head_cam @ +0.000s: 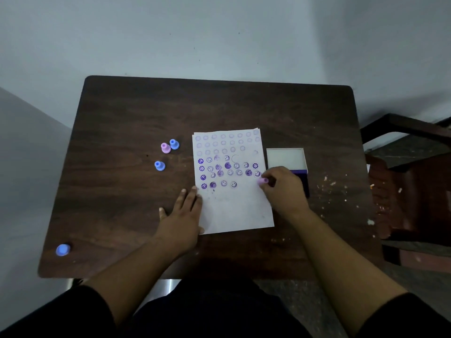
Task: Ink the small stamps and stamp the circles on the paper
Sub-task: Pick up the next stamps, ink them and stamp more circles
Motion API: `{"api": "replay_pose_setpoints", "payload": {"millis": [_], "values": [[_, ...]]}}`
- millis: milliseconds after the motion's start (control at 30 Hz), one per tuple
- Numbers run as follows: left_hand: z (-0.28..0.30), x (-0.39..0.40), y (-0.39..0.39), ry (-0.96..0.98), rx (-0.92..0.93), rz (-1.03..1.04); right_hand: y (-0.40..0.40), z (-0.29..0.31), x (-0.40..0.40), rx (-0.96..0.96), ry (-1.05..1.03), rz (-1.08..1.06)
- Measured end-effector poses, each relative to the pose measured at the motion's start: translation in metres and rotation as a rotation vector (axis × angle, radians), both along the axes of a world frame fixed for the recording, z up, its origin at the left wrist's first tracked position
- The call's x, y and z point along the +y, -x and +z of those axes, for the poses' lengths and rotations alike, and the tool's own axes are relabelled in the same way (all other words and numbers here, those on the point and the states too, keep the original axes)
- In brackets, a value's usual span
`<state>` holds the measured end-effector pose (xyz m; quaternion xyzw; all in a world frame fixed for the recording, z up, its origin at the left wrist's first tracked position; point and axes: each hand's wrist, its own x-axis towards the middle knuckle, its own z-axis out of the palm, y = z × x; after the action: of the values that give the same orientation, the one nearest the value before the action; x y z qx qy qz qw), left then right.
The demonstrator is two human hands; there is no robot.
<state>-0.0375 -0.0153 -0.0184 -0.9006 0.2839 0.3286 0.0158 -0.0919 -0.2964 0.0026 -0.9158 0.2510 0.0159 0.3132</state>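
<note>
A white paper (234, 208) printed with rows of circles lies on the dark wooden table (122, 118); many circles in its middle rows carry purple stamped faces. My left hand (181, 213) lies flat with fingers spread on the paper's left edge. My right hand (284, 189) pinches a small pink stamp (263, 181) at the paper's right edge, beside the last row of prints. The ink pad box (285, 158) stands open just right of the paper, partly hidden behind my right hand.
A pink stamp (165, 147) and two blue stamps (174, 144) (159, 165) stand left of the paper. Another blue stamp (63, 250) sits at the table's near left corner. A dark wooden chair (415, 181) stands to the right, with white specks on the tabletop there.
</note>
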Motion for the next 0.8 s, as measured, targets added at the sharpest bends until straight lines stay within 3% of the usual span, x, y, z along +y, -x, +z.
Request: {"api": "replay_pose_setpoints", "payload": {"millis": [100,800], "values": [[0.000,0.001,0.000,0.002,-0.001,-0.008,-0.010,-0.004,0.019,0.011,-0.077,0.004],[-0.005,0.003,-0.001,-0.017,-0.015,-0.062,-0.029,-0.025,0.040,0.064,0.051,0.092]]}}
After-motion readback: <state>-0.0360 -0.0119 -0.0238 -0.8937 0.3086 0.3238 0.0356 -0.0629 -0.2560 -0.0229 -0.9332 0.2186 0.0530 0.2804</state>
